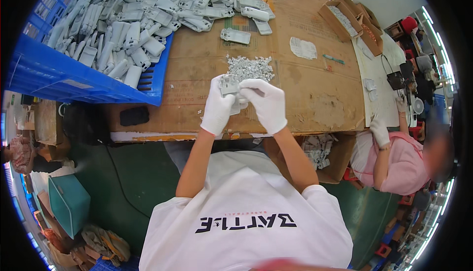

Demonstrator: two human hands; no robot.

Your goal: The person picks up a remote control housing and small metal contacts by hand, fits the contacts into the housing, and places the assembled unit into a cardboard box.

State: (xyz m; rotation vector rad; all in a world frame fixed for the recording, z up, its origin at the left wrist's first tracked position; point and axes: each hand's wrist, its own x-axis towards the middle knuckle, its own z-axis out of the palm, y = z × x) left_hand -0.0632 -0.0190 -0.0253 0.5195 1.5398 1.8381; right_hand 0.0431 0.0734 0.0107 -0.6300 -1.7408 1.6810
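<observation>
My left hand [216, 107], in a white glove, is closed around a light grey plastic housing [228, 84] and holds it above the near part of the table. My right hand [266, 104], gloved too, has its thumb and fingers pinched together against the housing's right side. Whatever sits between those fingertips is too small to make out. Just beyond both hands lies a pile of small shiny metal pieces [251, 67]. Another grey housing [235, 36] rests on the cardboard farther back, open side up.
A blue crate [93, 74] at the left overflows with grey housings [143, 15]. Toward the right lie a crumpled white sheet [303, 48], a teal pen-like tool [334, 59] and boxes of small parts [340, 20]. A black object [134, 116] lies near the front edge. A co-worker [394, 165] sits at right.
</observation>
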